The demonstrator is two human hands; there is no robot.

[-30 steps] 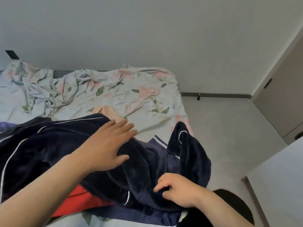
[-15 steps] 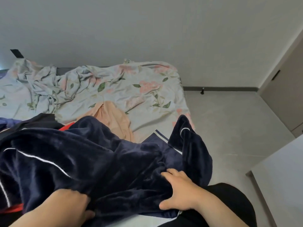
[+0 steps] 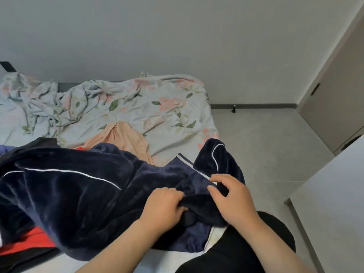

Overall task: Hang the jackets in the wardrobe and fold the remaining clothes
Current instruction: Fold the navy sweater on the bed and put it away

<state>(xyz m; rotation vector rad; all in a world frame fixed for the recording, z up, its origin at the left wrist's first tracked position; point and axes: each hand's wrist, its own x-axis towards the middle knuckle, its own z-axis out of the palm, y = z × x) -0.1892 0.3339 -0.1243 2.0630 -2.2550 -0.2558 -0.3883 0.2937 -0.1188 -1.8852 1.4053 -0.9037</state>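
Note:
A dark navy velvet jacket (image 3: 78, 194) with thin white piping lies crumpled across the near edge of the bed. My left hand (image 3: 163, 206) grips a fold of it near its right end. My right hand (image 3: 230, 200) sits just to the right, fingers bent over the same bunched fabric and pinching it. A peach garment (image 3: 122, 137) lies behind the jacket. A red garment (image 3: 29, 241) shows under the jacket at the lower left. A smoother navy piece with white stripes (image 3: 183, 160) peeks out beneath the jacket.
The bed carries a rumpled floral sheet (image 3: 137, 107). Grey tiled floor (image 3: 266, 150) stretches to the right. A beige wardrobe door (image 3: 338, 107) stands at the far right. A white surface (image 3: 334, 203) juts in at the lower right.
My left hand has moved right from the jacket's lower left part to a fold beside my right hand. My right hand has shifted up and right onto the bunched fabric.

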